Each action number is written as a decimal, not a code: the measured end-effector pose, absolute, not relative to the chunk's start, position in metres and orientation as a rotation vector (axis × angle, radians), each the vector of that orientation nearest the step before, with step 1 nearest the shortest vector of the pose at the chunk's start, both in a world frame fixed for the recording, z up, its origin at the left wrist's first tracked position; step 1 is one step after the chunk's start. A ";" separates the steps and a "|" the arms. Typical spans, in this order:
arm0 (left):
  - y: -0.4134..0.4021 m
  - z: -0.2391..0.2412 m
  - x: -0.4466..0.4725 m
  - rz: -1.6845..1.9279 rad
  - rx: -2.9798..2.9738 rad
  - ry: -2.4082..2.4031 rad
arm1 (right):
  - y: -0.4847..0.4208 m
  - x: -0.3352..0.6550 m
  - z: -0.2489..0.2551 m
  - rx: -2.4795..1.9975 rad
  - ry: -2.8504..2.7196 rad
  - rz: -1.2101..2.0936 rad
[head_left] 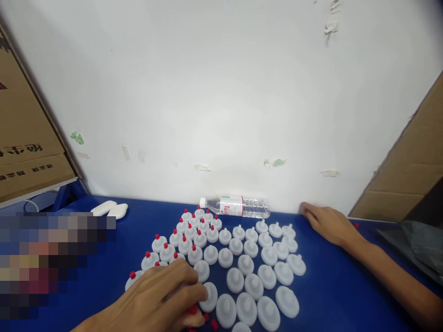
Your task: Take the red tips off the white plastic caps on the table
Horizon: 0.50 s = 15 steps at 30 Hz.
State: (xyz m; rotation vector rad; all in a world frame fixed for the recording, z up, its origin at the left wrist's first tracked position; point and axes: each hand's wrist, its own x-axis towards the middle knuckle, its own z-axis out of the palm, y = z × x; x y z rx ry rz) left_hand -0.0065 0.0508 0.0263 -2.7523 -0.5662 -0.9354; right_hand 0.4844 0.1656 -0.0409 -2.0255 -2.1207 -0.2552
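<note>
- Nearest, loose red caps (pixel 214 325) lie on the blue tabletop (pixel 325 286) by the left fingertips. They look light, small and firm, so probably easy to drop; a fingertip pinch around the sides should suit.
- The left hand (pixel 155 297) bends over them, fingers curled, with red showing between the fingertips; whether they are clamped on a cap or merely beside it, I cannot tell.
- Right beside and beyond it stand uncapped white nozzle discs (pixel 226 311), spouts mostly upward. Judging by the translucent plastic, they are light, stiff and rather smooth; the rim seems the steadiest hold, the slim spout the weaker part.
- Left of these, capped nozzle discs (pixel 194 255) stand in close rows, each with red on its spout.
- Farther back, a clear plastic bottle (pixel 231 206) lies on its side near the white wall (pixel 221 101).
- The right hand (pixel 327 223) rests near that wall, fingers loosely extended, nothing visible in it.
</note>
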 end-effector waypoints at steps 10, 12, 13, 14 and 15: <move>0.048 0.031 -0.008 -1.011 -2.882 -0.624 | 0.165 0.482 -0.038 -2.058 -2.125 -0.258; 0.046 0.031 -0.006 -0.984 -2.843 -0.641 | 0.165 0.482 -0.038 -2.063 -2.128 -0.259; 0.044 0.030 -0.005 -0.984 -2.813 -0.649 | 0.165 0.482 -0.038 -2.063 -2.129 -0.261; 0.042 0.029 -0.003 -0.988 -2.783 -0.662 | 0.165 0.482 -0.038 -2.064 -2.131 -0.261; 0.040 0.027 -0.002 -1.004 -2.752 -0.679 | 0.165 0.482 -0.038 -2.064 -2.132 -0.261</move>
